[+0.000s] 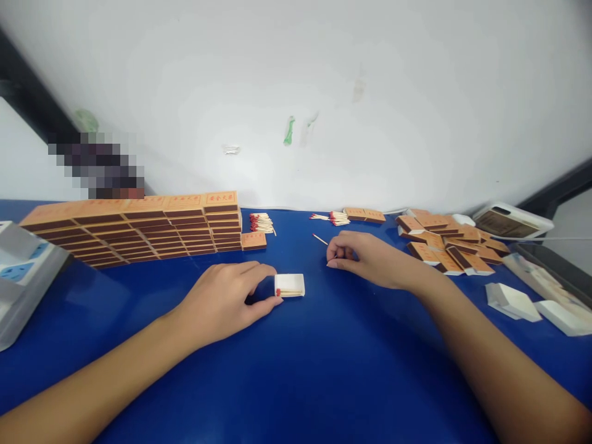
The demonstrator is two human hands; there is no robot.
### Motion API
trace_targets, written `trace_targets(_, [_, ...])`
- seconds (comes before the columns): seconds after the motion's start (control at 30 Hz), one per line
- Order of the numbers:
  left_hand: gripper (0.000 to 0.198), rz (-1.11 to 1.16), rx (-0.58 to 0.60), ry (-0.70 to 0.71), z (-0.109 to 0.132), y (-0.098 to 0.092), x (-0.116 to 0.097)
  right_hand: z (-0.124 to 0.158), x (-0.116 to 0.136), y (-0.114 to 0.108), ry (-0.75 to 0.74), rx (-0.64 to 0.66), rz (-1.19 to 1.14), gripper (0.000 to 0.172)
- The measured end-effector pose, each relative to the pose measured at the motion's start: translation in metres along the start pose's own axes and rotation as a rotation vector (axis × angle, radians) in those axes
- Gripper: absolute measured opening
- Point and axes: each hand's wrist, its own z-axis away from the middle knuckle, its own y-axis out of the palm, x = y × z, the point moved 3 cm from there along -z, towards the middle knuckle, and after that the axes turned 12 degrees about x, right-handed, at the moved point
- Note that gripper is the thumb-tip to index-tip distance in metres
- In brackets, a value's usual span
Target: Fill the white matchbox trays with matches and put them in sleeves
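Observation:
A small white matchbox tray [290, 285] lies on the blue table in front of me, with a few red-tipped matches [289, 292] along its near side. My left hand [235, 293] grips the tray's left end between thumb and fingers. To the right and slightly farther off, my right hand [349, 254] is closed, its thumb and fingertips pressed together low over the table. Just beyond those fingers a single match [319, 238] shows, its red head pointing away to the left. Whether the fingers touch it, or what they pinch, I cannot make out.
Stacked matchboxes [152, 231] form a wall at left, with one box [254, 240] beside it. Match piles lie at the back, left [261, 224] and right [339, 218]. Loose matchboxes [446, 240], white trays [513, 301] and a phone [513, 221] are at right; a power strip [23, 271] is at left.

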Motion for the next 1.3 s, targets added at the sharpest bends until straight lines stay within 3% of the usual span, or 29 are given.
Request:
trace_targets(0.13, [0.026,-0.003,0.012,-0.004,0.000,0.000,0.000,0.001,0.007,0.006,-0.020,-0.046,0.026,0.019])
trace_targets(0.3, [0.025,0.020,0.023,-0.018,0.001,-0.001,0.000,0.004,0.037,0.005,-0.114,-0.272,-0.031,0.014])
trace_targets(0.4, [0.025,0.023,0.021,-0.011,0.001,-0.001,-0.001,0.005,0.054,0.009,-0.136,-0.333,-0.073,0.011])
trace_targets(0.57, [0.025,-0.011,-0.058,0.025,0.001,-0.001,-0.001,0.006,0.072,0.018,-0.229,-0.355,-0.075,0.024])
trace_targets(0.7, [0.024,-0.015,-0.099,0.022,0.002,-0.003,0.001,0.004,0.072,0.024,-0.134,-0.380,-0.360,0.014])
trace_targets(0.83, [0.022,-0.001,-0.129,0.008,0.002,-0.004,0.003,-0.001,0.071,0.034,-0.089,-0.368,-0.559,0.015])
trace_targets(1.1, [0.026,-0.019,-0.186,0.038,0.003,-0.003,0.004,-0.008,0.071,0.047,-0.126,-0.356,-0.469,0.007])
trace_targets(1.3, [0.024,-0.027,-0.166,0.046,0.003,-0.005,0.002,-0.003,0.073,0.037,-0.187,-0.384,-0.367,0.010])
